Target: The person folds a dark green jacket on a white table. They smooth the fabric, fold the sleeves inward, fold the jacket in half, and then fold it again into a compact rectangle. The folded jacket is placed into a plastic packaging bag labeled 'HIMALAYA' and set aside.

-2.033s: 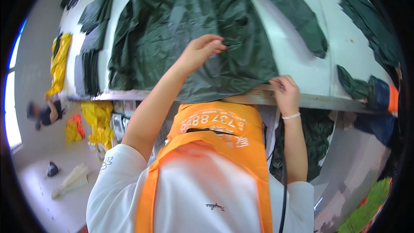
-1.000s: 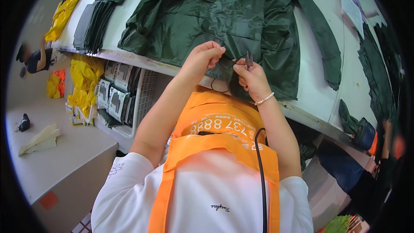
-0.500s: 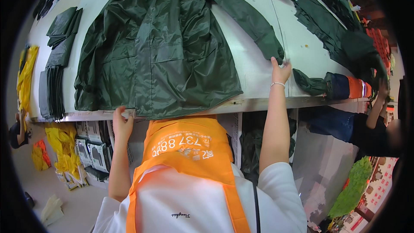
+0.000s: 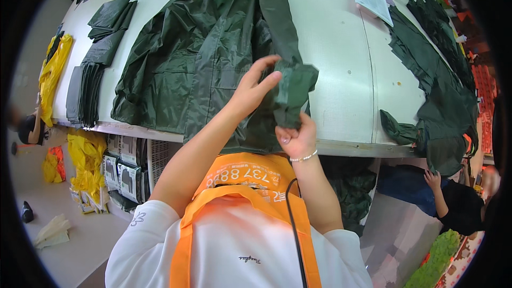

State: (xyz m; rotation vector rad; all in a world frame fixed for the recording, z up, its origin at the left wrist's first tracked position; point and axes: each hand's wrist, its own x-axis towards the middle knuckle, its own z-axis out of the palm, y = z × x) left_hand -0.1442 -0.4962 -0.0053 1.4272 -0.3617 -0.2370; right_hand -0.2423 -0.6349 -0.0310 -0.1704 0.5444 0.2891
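A dark green rain jacket (image 4: 176,88) lies front up on the white table, its hem hanging a little over the near edge. One sleeve is folded in over the jacket's right side, its end a raised, crumpled bundle (image 4: 295,88). My right hand (image 4: 300,140) is closed on the lower edge of that sleeve end, just above the table's near edge. My left hand (image 4: 256,86) is at the bundle's left side, thumb and forefinger apart, the fingertips at the fabric. Its other fingers are partly hidden.
Folded dark green garments (image 4: 88,88) are stacked at the left, near a yellow garment (image 4: 53,77). Papers (image 4: 372,0) and more green garments (image 4: 418,56) lie at the right. A co-worker's hand (image 4: 433,180) touches green fabric there. Packaged goods (image 4: 128,173) sit under the table.
My right hand has brought the sleeve end inward from the far right onto the jacket. My left hand has left the hem and moved up and right to the sleeve.
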